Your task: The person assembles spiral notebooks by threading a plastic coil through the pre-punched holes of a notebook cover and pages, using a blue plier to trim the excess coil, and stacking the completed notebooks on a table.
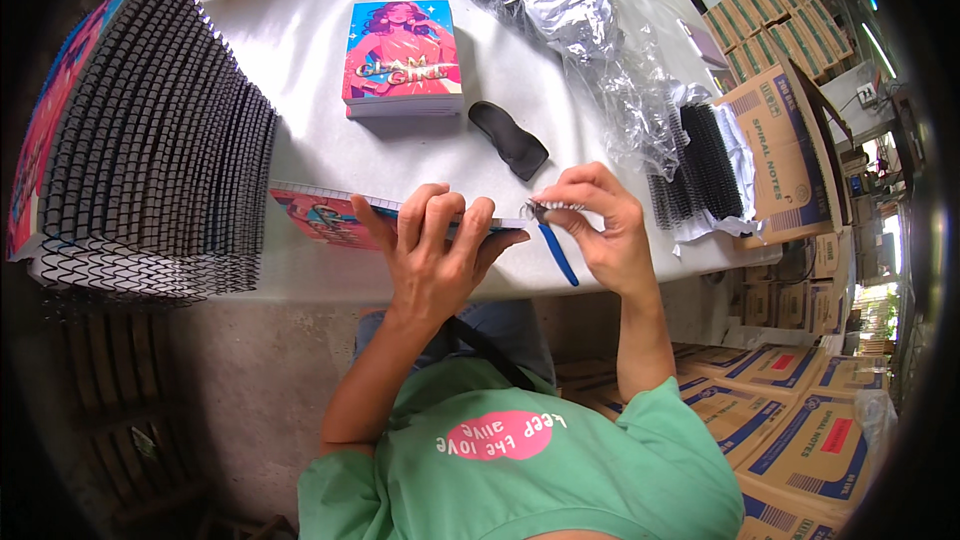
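Note:
A notebook [335, 225] with a pink and blue cover stands tilted on its edge near the table's front, its row of punched holes facing up. My left hand [430, 250] grips it, fingers over the top and thumb along the right end. At that end my right hand [607, 230] pinches a thin black spiral coil [562, 206] between thumb and fingers. Just beneath those fingers is a pair of blue-handled pliers [558, 256]; whether they are held or lying on the table I cannot tell. A black curved object [508, 140] lies a little farther off.
Left stands a tall stack of coil-bound notebooks [150, 130]. A pile of unbound notebooks [403, 60] sits at the back middle. Clear plastic wrap [560, 10] and several black coils [705, 160] lie at right, beside an open carton [775, 155]. More cartons [800, 430] fill the floor at lower right.

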Demonstrator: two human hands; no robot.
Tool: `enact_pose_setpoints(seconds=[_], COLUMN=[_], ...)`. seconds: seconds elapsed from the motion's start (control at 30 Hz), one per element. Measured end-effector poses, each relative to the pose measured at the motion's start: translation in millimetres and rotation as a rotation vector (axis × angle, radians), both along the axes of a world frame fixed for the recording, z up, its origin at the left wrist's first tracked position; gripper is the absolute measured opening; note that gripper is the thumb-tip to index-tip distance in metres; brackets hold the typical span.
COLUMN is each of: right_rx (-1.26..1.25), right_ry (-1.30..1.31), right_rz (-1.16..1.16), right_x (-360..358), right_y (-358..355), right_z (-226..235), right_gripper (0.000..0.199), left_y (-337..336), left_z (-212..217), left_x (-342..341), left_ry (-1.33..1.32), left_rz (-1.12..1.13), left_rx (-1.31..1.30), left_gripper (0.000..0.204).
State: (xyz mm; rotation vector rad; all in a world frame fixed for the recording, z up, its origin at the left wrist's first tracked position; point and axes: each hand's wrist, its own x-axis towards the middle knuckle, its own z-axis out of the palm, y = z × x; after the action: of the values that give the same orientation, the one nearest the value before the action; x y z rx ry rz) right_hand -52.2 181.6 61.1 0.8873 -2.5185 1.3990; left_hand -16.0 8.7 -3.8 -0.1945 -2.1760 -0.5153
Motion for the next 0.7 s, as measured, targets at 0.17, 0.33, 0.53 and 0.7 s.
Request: enact_pose_setpoints(seconds=[0.17,0.33,0.53,0.7], right_rx=[0.023,0.178,0.077,0.189], right_ry=[-0.09,-0.56,-0.202,-0.608], right_rz=[0.16,0.222,0.198,0.403], right_x=[-2,-7,4,-20], right_y=[7,7,2,8], right_z=[5,26,12,19], right_gripper=[0.021,0.025,0.031,0.027], left_y=[-1,-3,-23,-27], left_z=[4,7,6,8], left_x=[1,3,5,4], left_ry=[-0.024,-0.03,-0.051,-0.062], left_rz=[-0.03,-0.03,0.021,-0.015], left_rx=[0.013,0.019,0.073,0.066], left_gripper=[0.039,0.042,0.038,0.042])
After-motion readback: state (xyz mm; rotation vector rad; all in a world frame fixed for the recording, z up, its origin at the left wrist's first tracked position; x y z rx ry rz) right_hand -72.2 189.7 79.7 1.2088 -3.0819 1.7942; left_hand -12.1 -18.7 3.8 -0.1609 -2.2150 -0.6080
